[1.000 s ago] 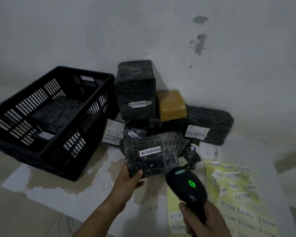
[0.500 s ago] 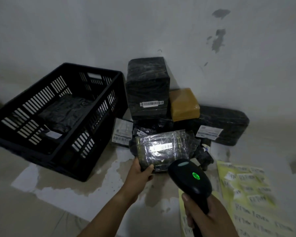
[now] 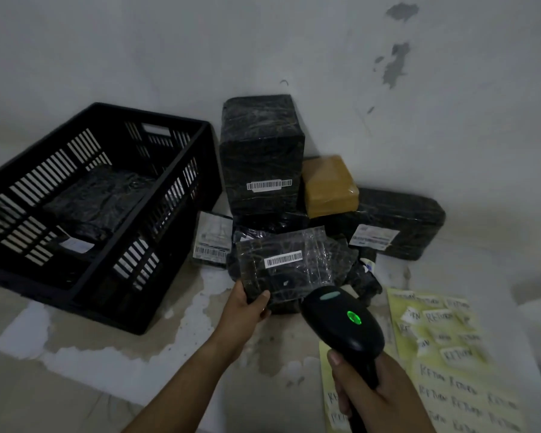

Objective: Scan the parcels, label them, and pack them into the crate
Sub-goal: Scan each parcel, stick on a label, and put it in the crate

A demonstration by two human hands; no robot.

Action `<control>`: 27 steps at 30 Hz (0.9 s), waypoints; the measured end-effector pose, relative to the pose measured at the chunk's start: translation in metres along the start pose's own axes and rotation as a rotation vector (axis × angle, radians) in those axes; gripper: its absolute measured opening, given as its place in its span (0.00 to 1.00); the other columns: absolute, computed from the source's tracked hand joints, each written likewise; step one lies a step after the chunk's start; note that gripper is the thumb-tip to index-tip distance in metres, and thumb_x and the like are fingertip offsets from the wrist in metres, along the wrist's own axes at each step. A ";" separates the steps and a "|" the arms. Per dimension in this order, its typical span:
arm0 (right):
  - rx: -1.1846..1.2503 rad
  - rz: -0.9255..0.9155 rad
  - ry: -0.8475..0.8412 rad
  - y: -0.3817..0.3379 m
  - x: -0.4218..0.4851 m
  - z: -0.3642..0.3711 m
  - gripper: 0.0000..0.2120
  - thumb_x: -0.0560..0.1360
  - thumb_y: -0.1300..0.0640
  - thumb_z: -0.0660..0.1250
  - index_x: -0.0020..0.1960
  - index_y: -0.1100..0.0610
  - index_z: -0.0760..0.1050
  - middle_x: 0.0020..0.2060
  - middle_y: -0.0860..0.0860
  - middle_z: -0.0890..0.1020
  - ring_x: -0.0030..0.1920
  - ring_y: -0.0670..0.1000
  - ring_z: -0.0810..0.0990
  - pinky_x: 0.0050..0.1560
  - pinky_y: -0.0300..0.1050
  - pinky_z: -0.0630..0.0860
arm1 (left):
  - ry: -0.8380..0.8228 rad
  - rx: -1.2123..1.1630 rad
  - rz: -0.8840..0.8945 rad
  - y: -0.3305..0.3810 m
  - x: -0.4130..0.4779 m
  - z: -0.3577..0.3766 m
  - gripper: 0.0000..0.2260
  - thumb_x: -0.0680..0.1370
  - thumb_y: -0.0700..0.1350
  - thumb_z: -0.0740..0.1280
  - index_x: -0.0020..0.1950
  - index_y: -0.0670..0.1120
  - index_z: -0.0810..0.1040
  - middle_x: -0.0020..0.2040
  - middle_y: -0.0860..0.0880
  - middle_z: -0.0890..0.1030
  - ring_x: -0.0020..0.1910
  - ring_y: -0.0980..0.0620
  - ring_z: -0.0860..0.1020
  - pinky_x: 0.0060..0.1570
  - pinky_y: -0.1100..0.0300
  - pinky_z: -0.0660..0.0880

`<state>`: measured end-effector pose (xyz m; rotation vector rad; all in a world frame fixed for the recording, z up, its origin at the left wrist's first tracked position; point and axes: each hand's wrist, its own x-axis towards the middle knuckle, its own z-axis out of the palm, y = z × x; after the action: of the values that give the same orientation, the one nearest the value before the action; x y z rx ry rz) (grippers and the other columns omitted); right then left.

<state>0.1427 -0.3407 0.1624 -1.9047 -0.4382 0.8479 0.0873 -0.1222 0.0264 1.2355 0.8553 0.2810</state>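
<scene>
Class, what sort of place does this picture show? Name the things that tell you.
Probably a parcel-returns corner: wrapped parcels piled against a bare wall, a barcode scanner in the right hand, and sheets of handwritten RETURN labels.

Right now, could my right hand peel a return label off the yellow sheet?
Probably not yet: the right hand grips the scanner. The yellow label sheet lies uncovered just beside it, so only the scanner is in the way.

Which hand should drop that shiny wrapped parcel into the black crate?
Left. The left hand grips the parcel by its near corner, and the crate sits on that same side. The right hand is busy holding the scanner, on the side away from the crate.
</scene>
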 end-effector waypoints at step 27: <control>-0.634 -0.132 -0.326 0.112 0.086 0.074 0.31 0.70 0.53 0.66 0.71 0.43 0.61 0.57 0.46 0.78 0.54 0.50 0.78 0.48 0.45 0.75 | 0.254 -0.081 0.046 0.011 -0.025 -0.085 0.15 0.84 0.40 0.64 0.70 0.51 0.73 0.63 0.52 0.81 0.61 0.51 0.80 0.54 0.56 0.77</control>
<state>0.1430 -0.2933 0.0104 -2.2721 -1.1268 1.0136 0.0136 -0.0738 0.0409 1.1597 1.0238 0.5124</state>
